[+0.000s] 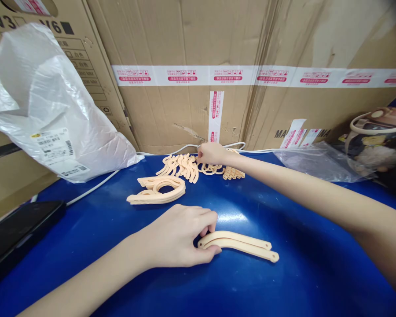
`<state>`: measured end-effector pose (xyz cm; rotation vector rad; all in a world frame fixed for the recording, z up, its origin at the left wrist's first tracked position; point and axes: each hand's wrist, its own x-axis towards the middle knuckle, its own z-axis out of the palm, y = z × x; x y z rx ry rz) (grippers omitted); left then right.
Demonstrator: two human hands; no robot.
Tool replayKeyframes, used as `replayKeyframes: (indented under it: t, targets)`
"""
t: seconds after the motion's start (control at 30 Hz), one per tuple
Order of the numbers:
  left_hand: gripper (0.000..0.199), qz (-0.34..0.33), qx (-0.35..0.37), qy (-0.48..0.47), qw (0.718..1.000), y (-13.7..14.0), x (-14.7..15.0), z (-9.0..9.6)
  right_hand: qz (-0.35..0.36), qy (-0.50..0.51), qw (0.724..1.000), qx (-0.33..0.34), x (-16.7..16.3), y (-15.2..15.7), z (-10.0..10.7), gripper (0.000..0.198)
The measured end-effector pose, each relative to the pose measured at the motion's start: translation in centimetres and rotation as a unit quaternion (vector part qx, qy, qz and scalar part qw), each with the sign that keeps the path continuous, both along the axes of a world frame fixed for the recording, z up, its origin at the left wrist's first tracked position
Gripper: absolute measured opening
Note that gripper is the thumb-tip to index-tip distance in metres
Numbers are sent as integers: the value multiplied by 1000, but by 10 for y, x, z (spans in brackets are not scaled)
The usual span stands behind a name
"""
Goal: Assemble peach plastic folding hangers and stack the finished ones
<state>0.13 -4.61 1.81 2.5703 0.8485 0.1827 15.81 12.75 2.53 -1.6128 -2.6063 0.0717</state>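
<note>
Near the middle of the blue table, my left hand [185,235] pinches the left end of a pair of curved beige plastic arms [239,242]. The two arms lie side by side, with small holes near their right ends. My right hand [214,154] reaches to the back, its fingers closed at a pile of wavy beige pieces [181,165]; what they grip is hidden. Just in front of that hand lie beige hook-shaped pieces [211,169], with a group of short beige pieces [233,172] to their right. A stack of folded beige hangers [158,190] rests left of centre.
Large cardboard boxes [185,39] stand along the back. A white plastic mailer bag [53,105] leans at the left, above a black phone-like device [23,233] with a white cable [94,188]. At the right are a clear plastic bag [320,163] and a brown handled container [379,132].
</note>
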Motion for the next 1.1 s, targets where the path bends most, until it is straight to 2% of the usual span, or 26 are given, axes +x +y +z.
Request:
replayKeyframes:
  t: [0.2, 0.37, 0.5, 0.6, 0.67, 0.77, 0.83, 0.93, 1.0, 1.1]
  targets:
    - [20, -8, -1, -8, 1000, 1, 0, -1, -39, 112, 990, -77, 6, 9, 8, 23]
    - [20, -10, 6, 1, 1000, 0, -1, 1, -22, 237, 969, -66, 18, -4, 26, 27]
    - [21, -18, 27, 6, 999, -1, -2, 3, 33, 301, 952, -55, 27, -35, 30, 20]
    - [27, -17, 40, -1, 999, -1, -3, 4, 76, 306, 947, -66, 35, -70, 19, 15]
    - [27, -16, 61, -24, 998, -2, -4, 6, 98, 293, 949, -68, 41, -96, 8, 10]
    - [27, -3, 134, -85, 987, -2, -7, 12, 146, 217, 965, -30, 47, -128, -9, 3]
    - [29, 37, 182, -123, 975, -1, -10, 17, 168, 193, 967, -15, 48, -142, -17, 3]
    - [34, 166, 216, -134, 953, 6, -18, 27, 187, 188, 964, -16, 47, -151, -22, 7]
    - [38, 261, 215, -114, 934, 16, -27, 34, 187, 193, 963, -27, 46, -152, -23, 9]
    - [35, 366, 175, -79, 911, 42, -41, 42, 186, 206, 960, -48, 45, -151, -24, 11]
